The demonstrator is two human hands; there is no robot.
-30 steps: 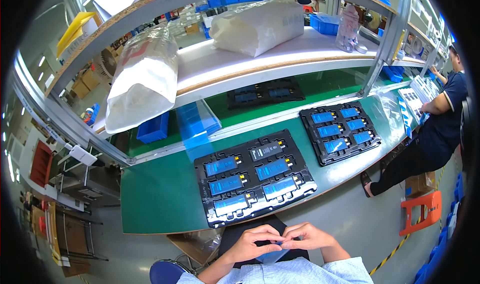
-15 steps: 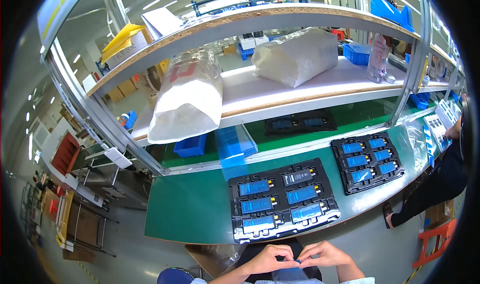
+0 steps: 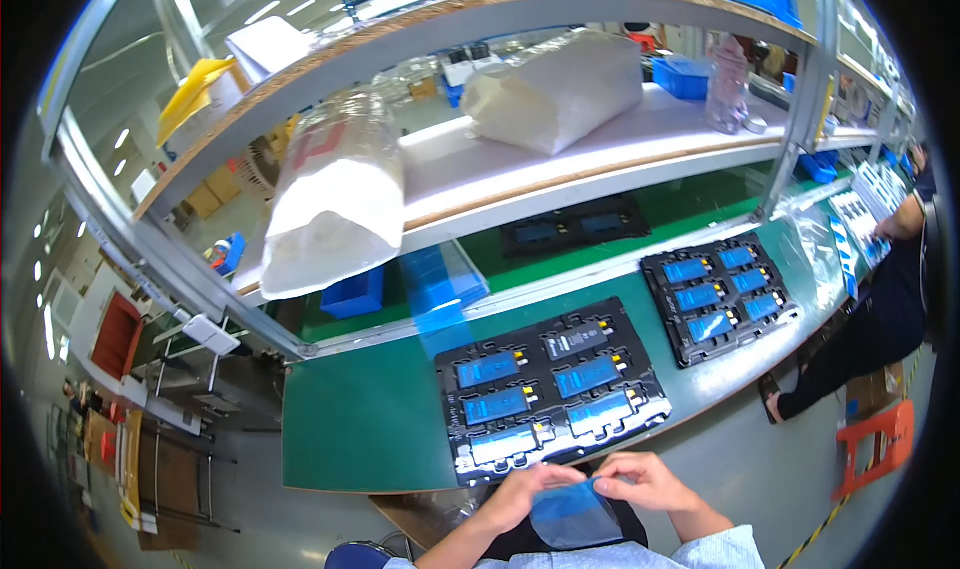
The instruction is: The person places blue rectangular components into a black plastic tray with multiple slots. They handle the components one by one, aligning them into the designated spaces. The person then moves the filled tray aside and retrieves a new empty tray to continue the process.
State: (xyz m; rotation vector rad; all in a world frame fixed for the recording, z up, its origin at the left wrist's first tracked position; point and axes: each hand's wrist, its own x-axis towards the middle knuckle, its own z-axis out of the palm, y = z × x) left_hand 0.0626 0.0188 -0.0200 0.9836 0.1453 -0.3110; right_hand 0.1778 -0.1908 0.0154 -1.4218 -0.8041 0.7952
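Green desk [image 3: 345, 424] bore black tray [image 3: 542, 380], right hand [image 3: 643, 479] pinched blue film [image 3: 575, 522] in front, left hand [image 3: 524, 493] alongside, grip unclear

Glossy black plastic tray [image 3: 541, 375], smooth green tabletop [image 3: 350, 419], sheer blue plastic film [image 3: 575, 519], rough-edged chipboard shelf [image 3: 450, 15]
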